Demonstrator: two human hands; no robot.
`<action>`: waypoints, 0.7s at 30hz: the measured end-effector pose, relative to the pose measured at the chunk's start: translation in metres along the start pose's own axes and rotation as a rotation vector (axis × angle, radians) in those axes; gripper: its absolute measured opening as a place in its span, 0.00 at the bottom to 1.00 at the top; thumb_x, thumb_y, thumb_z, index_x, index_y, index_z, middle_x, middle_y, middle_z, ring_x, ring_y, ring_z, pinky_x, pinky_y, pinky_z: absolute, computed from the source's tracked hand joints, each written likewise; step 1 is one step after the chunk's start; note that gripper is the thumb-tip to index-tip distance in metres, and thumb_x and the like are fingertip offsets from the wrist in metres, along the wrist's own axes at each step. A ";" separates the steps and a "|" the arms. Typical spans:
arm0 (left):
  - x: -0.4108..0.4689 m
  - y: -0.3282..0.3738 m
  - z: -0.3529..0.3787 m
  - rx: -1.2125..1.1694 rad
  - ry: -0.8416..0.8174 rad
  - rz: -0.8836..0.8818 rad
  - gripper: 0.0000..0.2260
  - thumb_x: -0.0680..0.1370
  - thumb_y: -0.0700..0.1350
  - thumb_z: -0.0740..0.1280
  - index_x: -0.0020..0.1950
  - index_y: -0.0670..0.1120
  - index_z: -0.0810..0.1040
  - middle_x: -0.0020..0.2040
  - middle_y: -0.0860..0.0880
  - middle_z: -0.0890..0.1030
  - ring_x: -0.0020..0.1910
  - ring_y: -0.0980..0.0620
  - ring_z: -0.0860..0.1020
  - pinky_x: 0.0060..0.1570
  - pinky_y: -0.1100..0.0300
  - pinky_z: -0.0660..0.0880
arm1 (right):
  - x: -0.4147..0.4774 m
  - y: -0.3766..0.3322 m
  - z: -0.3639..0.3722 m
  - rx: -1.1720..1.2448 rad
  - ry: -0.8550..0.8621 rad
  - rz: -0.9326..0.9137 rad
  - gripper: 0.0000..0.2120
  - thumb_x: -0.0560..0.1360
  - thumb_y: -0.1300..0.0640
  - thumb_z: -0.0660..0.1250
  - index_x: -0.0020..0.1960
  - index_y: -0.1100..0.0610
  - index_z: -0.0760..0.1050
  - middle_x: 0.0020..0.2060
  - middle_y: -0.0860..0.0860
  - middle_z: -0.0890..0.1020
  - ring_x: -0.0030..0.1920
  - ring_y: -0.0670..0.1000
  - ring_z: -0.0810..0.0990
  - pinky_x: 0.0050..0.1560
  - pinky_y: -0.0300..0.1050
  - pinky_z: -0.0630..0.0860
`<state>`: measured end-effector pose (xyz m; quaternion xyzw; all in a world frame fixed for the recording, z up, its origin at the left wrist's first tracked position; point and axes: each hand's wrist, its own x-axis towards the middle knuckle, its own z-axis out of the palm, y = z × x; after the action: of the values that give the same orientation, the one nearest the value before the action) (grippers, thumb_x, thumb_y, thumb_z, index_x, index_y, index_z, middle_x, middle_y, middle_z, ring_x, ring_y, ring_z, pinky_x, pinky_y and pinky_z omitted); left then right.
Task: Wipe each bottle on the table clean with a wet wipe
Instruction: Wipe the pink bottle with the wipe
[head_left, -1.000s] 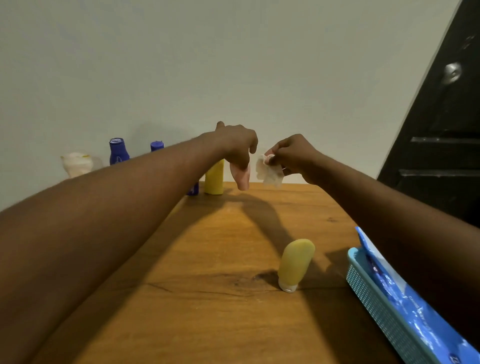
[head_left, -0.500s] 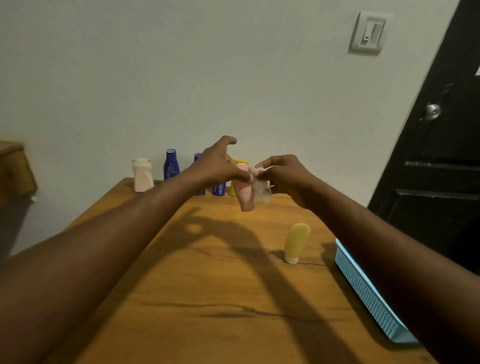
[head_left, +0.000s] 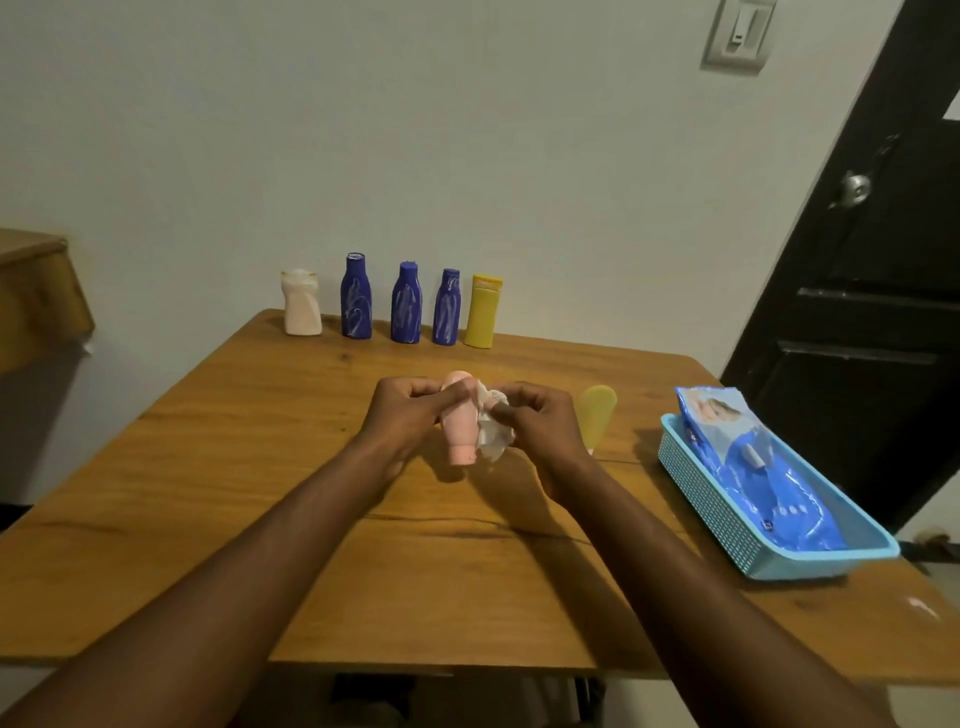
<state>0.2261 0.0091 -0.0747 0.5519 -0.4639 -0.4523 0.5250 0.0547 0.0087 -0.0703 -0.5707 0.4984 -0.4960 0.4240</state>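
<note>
My left hand (head_left: 405, 413) grips a small pink bottle (head_left: 461, 428), cap end pointing down, above the middle of the wooden table (head_left: 249, 457). My right hand (head_left: 537, 421) pinches a crumpled white wet wipe (head_left: 491, 428) against the bottle's right side. A yellow tube bottle (head_left: 597, 413) stands cap down just right of my right hand. Along the far edge stand a white bottle (head_left: 301, 303), three blue bottles (head_left: 356, 297) (head_left: 406, 304) (head_left: 447, 307) and a yellow bottle (head_left: 483, 312).
A light blue basket (head_left: 727, 535) at the table's right edge holds a blue wet wipe pack (head_left: 763, 467). A dark door (head_left: 872, 291) is behind it on the right. A wooden piece of furniture (head_left: 36, 291) stands left of the table.
Both hands have come back from the far bottle row toward me with the pink bottle and wipe. The wipe now lies against the bottle. The view has tilted down and widened.
</note>
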 end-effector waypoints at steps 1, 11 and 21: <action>0.001 -0.003 0.000 -0.009 0.007 -0.010 0.18 0.70 0.57 0.80 0.52 0.46 0.87 0.51 0.50 0.87 0.55 0.47 0.84 0.60 0.42 0.80 | -0.001 0.003 0.001 -0.007 0.001 -0.013 0.06 0.79 0.61 0.70 0.52 0.54 0.86 0.45 0.49 0.88 0.48 0.53 0.87 0.52 0.57 0.85; 0.016 -0.014 0.000 -0.049 -0.053 -0.024 0.14 0.77 0.56 0.74 0.55 0.48 0.85 0.52 0.48 0.87 0.56 0.46 0.84 0.60 0.44 0.82 | 0.016 0.020 0.018 -0.168 0.043 -0.134 0.10 0.79 0.58 0.72 0.59 0.52 0.84 0.52 0.46 0.86 0.52 0.47 0.84 0.54 0.53 0.84; 0.037 -0.011 -0.004 -0.121 -0.237 -0.065 0.12 0.82 0.45 0.69 0.64 0.44 0.83 0.57 0.44 0.86 0.59 0.44 0.83 0.57 0.49 0.81 | 0.047 0.025 0.027 -0.243 0.139 -0.260 0.11 0.81 0.60 0.68 0.62 0.56 0.82 0.58 0.51 0.83 0.56 0.45 0.79 0.48 0.27 0.71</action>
<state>0.2363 -0.0263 -0.0864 0.4768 -0.4766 -0.5581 0.4838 0.0782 -0.0420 -0.0918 -0.6418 0.5048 -0.5210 0.2488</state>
